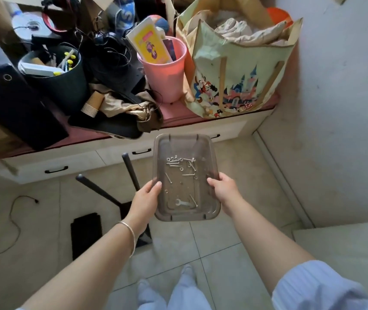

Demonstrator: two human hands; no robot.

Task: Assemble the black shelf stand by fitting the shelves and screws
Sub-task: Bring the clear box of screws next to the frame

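I hold a clear brownish plastic tray (207, 153) out in front of me above the tiled floor. My left hand (146, 199) grips its left edge and my right hand (222, 189) grips its right edge. Several silver screws (174, 163), washers and a small flat wrench (182, 202) lie loose inside it. Under the tray, the black stand frame (102, 191) lies on the floor with two round legs pointing up and back. A flat black shelf panel (86, 234) rests on the tiles to the left of my left forearm.
A low bench with a pink cushion (201, 118) and drawers runs across the back, piled with a black bucket (53, 74), a pink bin (165, 72), a cartoon tote bag (236, 70) and cables. A wall (335, 108) closes the right. A black cable (15, 215) lies at left.
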